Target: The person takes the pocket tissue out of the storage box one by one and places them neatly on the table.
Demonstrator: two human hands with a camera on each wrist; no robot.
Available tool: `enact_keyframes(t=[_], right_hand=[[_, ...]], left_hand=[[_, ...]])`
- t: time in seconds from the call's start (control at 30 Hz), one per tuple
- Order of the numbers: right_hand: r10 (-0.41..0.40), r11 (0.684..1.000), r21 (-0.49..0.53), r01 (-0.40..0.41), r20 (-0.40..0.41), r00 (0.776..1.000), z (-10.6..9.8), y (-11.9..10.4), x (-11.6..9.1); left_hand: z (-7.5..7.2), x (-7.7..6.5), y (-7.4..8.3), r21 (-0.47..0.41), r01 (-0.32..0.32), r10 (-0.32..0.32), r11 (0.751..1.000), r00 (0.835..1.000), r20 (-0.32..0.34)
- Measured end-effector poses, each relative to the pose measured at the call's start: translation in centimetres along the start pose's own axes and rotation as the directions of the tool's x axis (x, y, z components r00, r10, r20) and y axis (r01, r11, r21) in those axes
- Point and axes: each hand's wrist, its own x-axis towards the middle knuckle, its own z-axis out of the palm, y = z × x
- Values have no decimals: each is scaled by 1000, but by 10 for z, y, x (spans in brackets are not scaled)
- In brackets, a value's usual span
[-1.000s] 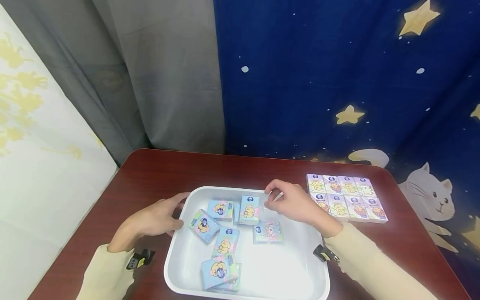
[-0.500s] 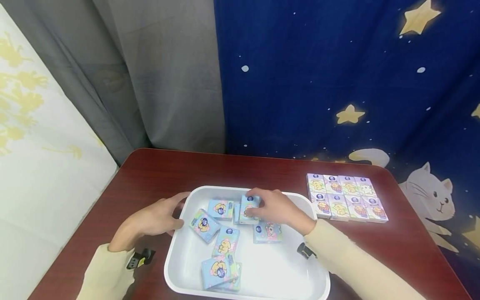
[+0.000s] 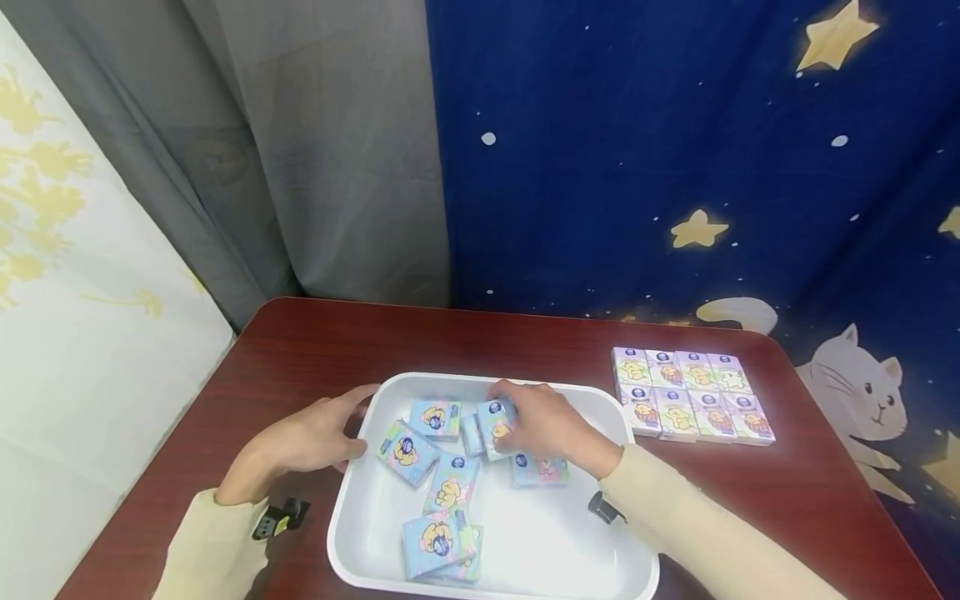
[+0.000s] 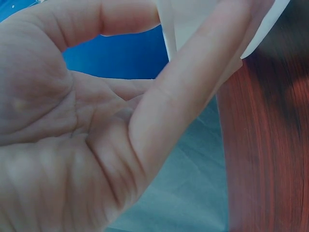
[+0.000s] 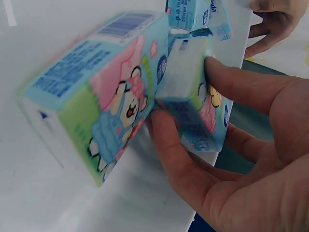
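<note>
My right hand point(image 3: 555, 421) reaches into a white tray point(image 3: 339, 508) and grips a small blue tissue pack point(image 3: 492, 423) between thumb and fingers. The right wrist view shows this tissue pack point(image 5: 186, 72) tilted, its edge against a second blue tissue pack point(image 5: 116, 106) with a cartoon bear. My left hand point(image 3: 315, 433) rests at the tray's left rim, thumb and index finger spread apart and fingertips at the edge. In the left wrist view the thumb point(image 4: 193, 77) overlaps the white tray side. Several more blue tissue packs point(image 3: 452, 482) lie loosely on the tray's left half.
On the table point(image 3: 360, 333), right of the tray, purple tissue packs point(image 3: 678, 412) stand in two tight rows. A gray curtain point(image 3: 352, 167) and a blue star-patterned curtain point(image 3: 570, 208) hang behind the table.
My right hand has moved left onto the tissue pack and taken hold of it. That pack has turned and shifted slightly toward me, and neighboring packs have shifted a little. My left hand stays put.
</note>
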Motion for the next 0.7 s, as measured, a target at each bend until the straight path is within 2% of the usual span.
enact_keyframes(t=[0.2,0.7], right_hand=[[-22,1000,-5,22,-8,1000,-2,5,-5],[-106,992,64,108,-35,994,-25,21,-17]], left_hand=[[0,1,-2,-10,1,-1,1000,1000,-1],[-1,2,-4,-10,-1,1,1000,1000,1]])
